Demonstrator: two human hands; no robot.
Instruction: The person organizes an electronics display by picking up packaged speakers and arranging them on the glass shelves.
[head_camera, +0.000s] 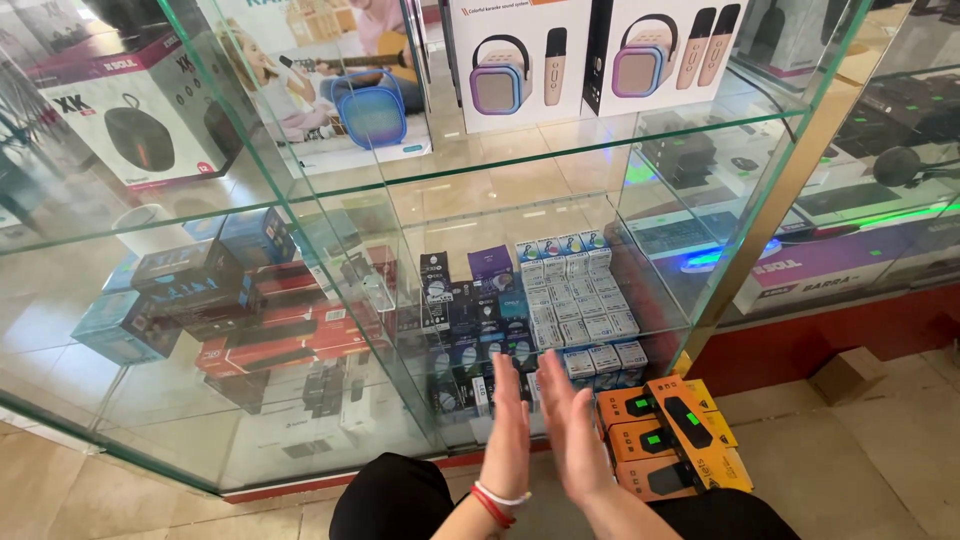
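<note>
**Both hands flat and empty in front of lower cabinet shelf**

Left hand (507, 425) and right hand (572, 425) raised side by side, palms nearly facing, fingers straight, released, gripping nothing. Red and white bands on left wrist. Fingertips pointing at small boxes (585, 305) stacked in neat rows on the low shelf, just ahead of and above the fingers; no contact visible. Dark boxes (470, 300) left of those, also near. Rows faced outward, likely for display through the glass (330, 200). Orange boxes (670, 435) piled on the floor just right of right hand, close to but apart from it, probably stock set within reach beside the cabinet. Red boxes (275, 335) and teal ones farther left behind glass, well apart. Speaker cartons (520, 60) on upper shelf, far above. Knees in dark fabric at bottom edge, crouched or kneeling by the look of it.
</note>
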